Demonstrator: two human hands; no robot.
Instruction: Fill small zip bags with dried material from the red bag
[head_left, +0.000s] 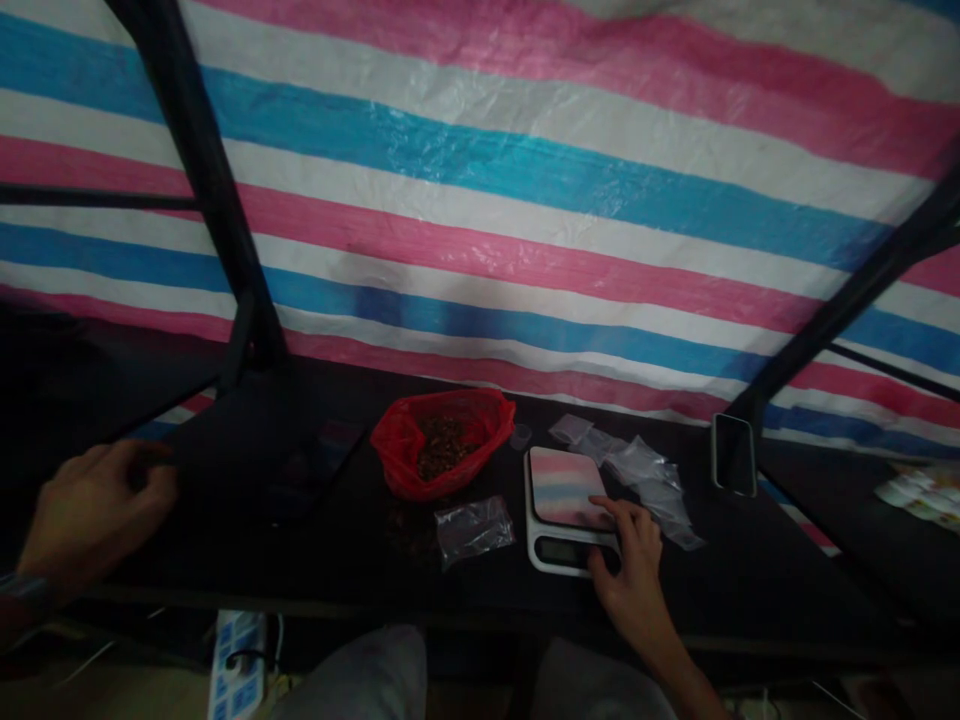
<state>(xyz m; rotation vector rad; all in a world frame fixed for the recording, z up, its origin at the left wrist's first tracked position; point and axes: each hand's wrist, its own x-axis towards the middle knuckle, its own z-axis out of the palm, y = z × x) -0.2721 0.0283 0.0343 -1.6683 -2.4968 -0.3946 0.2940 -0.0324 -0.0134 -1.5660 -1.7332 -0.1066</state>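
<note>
My right hand (634, 565) rests on a white kitchen scale (534, 540). Its index finger touches the shiny weighing plate (566, 485), and the thumb lies at the panel beside the dark display (562, 552). Nothing shows in its fingers, which are apart. Off to the far left, my left hand (101, 510) is held over the black table, slightly blurred, with fingers curved and a gap to the thumb. Left of the scale sits a red plastic bag (397, 470), its mouth spread around small brown pieces (446, 445). A clear plastic bag (476, 530) lies flat in front of it.
Several clear bags (645, 470) lie right of the scale, and a small clear round piece (520, 436) is behind it. A phone (733, 455) leans at a black frame post (810, 325). Striped sheeting (525, 220) hangs behind. A power strip (238, 665) is below the table edge.
</note>
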